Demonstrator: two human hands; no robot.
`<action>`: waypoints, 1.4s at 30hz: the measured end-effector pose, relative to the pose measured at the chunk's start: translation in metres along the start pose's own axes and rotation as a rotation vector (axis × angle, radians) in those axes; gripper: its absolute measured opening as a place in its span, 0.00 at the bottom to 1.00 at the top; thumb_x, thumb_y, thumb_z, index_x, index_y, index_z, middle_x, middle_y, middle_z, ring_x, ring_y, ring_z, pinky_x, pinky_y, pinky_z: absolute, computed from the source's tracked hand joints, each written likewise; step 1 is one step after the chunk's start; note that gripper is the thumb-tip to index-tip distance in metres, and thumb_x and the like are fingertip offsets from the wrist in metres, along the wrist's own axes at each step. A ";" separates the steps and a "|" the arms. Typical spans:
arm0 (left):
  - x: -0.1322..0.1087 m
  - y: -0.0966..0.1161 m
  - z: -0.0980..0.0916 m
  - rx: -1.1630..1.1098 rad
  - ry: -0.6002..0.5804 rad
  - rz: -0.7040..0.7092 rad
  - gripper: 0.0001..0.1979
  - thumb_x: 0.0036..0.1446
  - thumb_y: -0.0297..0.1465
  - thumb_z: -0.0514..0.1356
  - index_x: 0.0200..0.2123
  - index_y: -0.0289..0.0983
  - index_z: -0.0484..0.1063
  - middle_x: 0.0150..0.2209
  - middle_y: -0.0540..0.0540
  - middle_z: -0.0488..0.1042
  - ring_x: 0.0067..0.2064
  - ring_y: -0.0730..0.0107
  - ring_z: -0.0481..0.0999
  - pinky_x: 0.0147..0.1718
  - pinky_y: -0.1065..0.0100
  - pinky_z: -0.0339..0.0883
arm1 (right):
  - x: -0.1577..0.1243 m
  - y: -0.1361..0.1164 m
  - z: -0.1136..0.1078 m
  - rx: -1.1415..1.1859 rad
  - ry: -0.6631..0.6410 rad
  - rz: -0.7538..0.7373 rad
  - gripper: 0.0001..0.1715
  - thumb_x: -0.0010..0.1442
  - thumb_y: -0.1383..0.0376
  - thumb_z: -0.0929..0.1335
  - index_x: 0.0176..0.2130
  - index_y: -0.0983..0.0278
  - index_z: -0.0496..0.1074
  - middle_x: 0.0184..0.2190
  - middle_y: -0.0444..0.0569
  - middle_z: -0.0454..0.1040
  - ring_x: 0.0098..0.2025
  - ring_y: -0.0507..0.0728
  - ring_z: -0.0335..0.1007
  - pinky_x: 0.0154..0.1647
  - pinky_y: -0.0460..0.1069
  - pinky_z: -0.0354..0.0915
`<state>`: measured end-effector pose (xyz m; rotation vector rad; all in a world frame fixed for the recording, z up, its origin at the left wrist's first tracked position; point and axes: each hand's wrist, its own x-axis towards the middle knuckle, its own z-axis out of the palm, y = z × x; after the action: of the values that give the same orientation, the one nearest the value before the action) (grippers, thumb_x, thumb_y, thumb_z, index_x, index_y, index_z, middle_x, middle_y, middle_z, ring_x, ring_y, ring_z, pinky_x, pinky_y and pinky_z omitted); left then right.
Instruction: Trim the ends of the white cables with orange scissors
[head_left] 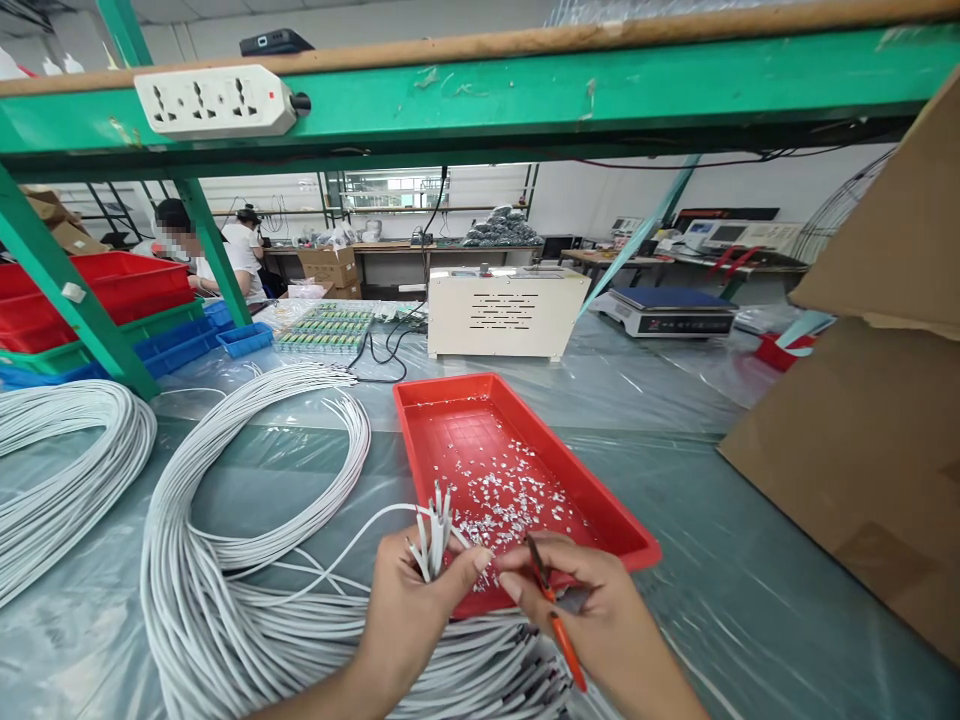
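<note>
My left hand (420, 600) is closed around a small bunch of white cables (436, 535), their cut ends pointing up. One cable runs between its thumb and finger toward my right hand (585, 600). That hand grips orange-handled cutters (566, 650) with a dark metal head, and its thumb and fingertip pinch close to the cable's end. Both hands are over the near end of a red tray (525, 430), whose floor is strewn with small whitish scraps (502, 500). Below them lies a thick bundle of white cables (300, 640), coiled to the left.
Another cable coil (82, 440) lies far left. Behind the tray stand a beige machine (506, 315), circuit boards (322, 328) and a scale (664, 312). Cardboard (847, 480) rises on the right. A green shelf beam (480, 100) crosses overhead. Two people sit at the back left.
</note>
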<state>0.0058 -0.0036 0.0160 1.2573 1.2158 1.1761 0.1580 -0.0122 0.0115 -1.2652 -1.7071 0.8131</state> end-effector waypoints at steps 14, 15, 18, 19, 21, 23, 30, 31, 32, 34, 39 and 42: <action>-0.006 -0.011 0.004 0.184 0.021 0.168 0.11 0.48 0.32 0.61 0.18 0.34 0.67 0.19 0.49 0.67 0.23 0.72 0.64 0.24 0.72 0.59 | -0.006 0.002 0.014 0.022 0.029 0.026 0.12 0.45 0.73 0.64 0.14 0.65 0.62 0.17 0.42 0.63 0.23 0.51 0.58 0.23 0.44 0.57; -0.006 -0.012 0.005 0.207 0.023 0.183 0.11 0.48 0.33 0.60 0.18 0.34 0.67 0.19 0.49 0.66 0.23 0.72 0.64 0.23 0.72 0.58 | -0.006 0.002 0.015 0.024 0.031 0.026 0.11 0.44 0.74 0.64 0.15 0.65 0.62 0.16 0.42 0.62 0.23 0.51 0.57 0.23 0.44 0.56; -0.007 -0.013 0.006 0.271 0.028 0.206 0.12 0.48 0.31 0.59 0.16 0.34 0.66 0.18 0.50 0.65 0.23 0.72 0.63 0.23 0.71 0.57 | -0.008 0.003 0.018 -0.037 0.063 -0.006 0.11 0.44 0.74 0.63 0.15 0.64 0.60 0.16 0.41 0.59 0.22 0.51 0.56 0.21 0.44 0.55; -0.007 -0.013 0.006 0.281 0.028 0.208 0.12 0.48 0.30 0.59 0.16 0.34 0.65 0.18 0.50 0.64 0.23 0.72 0.62 0.23 0.71 0.57 | -0.009 0.004 0.019 -0.077 0.083 -0.018 0.11 0.43 0.74 0.63 0.15 0.63 0.59 0.16 0.41 0.58 0.22 0.51 0.56 0.21 0.44 0.55; -0.007 -0.012 0.007 0.272 0.035 0.207 0.12 0.48 0.28 0.58 0.15 0.35 0.64 0.18 0.50 0.64 0.22 0.72 0.62 0.23 0.72 0.56 | -0.010 0.004 0.022 -0.159 0.134 -0.044 0.12 0.42 0.74 0.62 0.15 0.62 0.56 0.16 0.40 0.58 0.23 0.51 0.56 0.21 0.44 0.54; -0.007 -0.011 0.008 0.246 0.040 0.204 0.12 0.48 0.26 0.57 0.15 0.35 0.63 0.18 0.51 0.63 0.22 0.73 0.62 0.23 0.72 0.57 | -0.011 0.004 0.025 -0.226 0.181 -0.100 0.11 0.42 0.74 0.62 0.16 0.62 0.55 0.16 0.40 0.57 0.22 0.51 0.56 0.22 0.44 0.55; -0.008 -0.014 0.009 0.189 0.036 0.169 0.12 0.50 0.31 0.58 0.18 0.34 0.65 0.20 0.50 0.63 0.23 0.72 0.63 0.23 0.72 0.58 | -0.009 0.004 0.028 -0.356 0.297 -0.348 0.11 0.44 0.75 0.62 0.18 0.62 0.58 0.15 0.39 0.59 0.21 0.52 0.60 0.32 0.49 0.61; -0.008 -0.015 0.009 0.179 0.035 0.165 0.12 0.50 0.31 0.58 0.17 0.34 0.65 0.20 0.50 0.63 0.24 0.72 0.63 0.23 0.72 0.58 | -0.010 0.005 0.028 -0.355 0.297 -0.357 0.10 0.43 0.75 0.62 0.19 0.62 0.59 0.15 0.39 0.60 0.21 0.52 0.60 0.33 0.50 0.61; -0.008 -0.016 0.010 0.170 0.035 0.159 0.12 0.50 0.31 0.58 0.17 0.34 0.64 0.20 0.50 0.63 0.24 0.72 0.63 0.23 0.72 0.58 | -0.010 0.005 0.028 -0.354 0.292 -0.367 0.10 0.43 0.76 0.62 0.20 0.62 0.61 0.15 0.39 0.61 0.21 0.52 0.60 0.34 0.50 0.61; -0.006 -0.017 0.011 0.143 0.043 0.135 0.12 0.50 0.31 0.58 0.17 0.34 0.63 0.20 0.50 0.63 0.23 0.73 0.62 0.23 0.72 0.57 | -0.012 0.006 0.029 -0.345 0.283 -0.401 0.09 0.42 0.76 0.62 0.20 0.62 0.62 0.15 0.39 0.62 0.19 0.50 0.59 0.35 0.52 0.61; -0.001 -0.012 0.011 0.051 0.028 0.079 0.12 0.48 0.33 0.60 0.18 0.35 0.62 0.18 0.53 0.60 0.22 0.75 0.59 0.22 0.74 0.54 | -0.019 -0.002 0.028 -0.295 0.191 -0.532 0.10 0.38 0.76 0.61 0.20 0.61 0.63 0.13 0.36 0.62 0.15 0.48 0.56 0.38 0.53 0.61; 0.000 -0.007 0.009 -0.003 -0.007 0.076 0.13 0.48 0.34 0.60 0.18 0.34 0.63 0.19 0.54 0.60 0.23 0.76 0.58 0.23 0.74 0.53 | -0.017 -0.002 0.021 -0.279 0.300 -0.435 0.10 0.43 0.74 0.61 0.22 0.60 0.66 0.14 0.38 0.64 0.17 0.50 0.58 0.39 0.53 0.62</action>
<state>0.0146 -0.0041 0.0083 1.3138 1.1693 1.2273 0.1404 -0.0294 -0.0006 -1.0684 -1.7914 0.1259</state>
